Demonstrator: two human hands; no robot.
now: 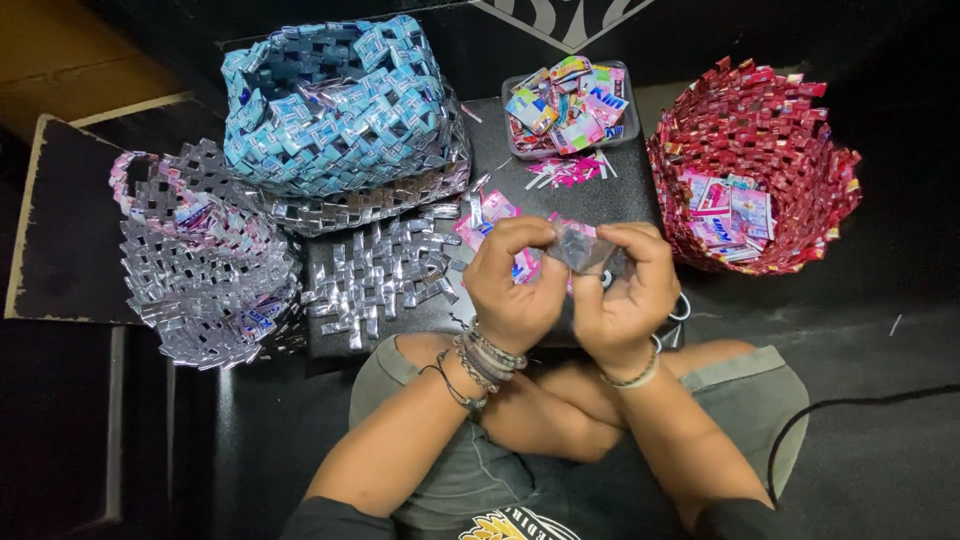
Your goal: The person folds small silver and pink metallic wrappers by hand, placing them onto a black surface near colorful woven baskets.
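Black board (560, 195) under woven silver mat (385, 275)

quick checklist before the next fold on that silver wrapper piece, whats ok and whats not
1. Both hands on the piece: left hand and right hand both pinch the silver wrapper piece. Ok.
2. Piece held clear of the black board: ok.
3. Fold line squared up: fingers cover it. Cannot tell.
4. More wrappers at hand: the clear tray holds a colourful pile. Ok.
5. Woven silver mat nearby: lies on the board beside the left hand. Ok.
6. Red woven basket upright with wrappers inside: ok.
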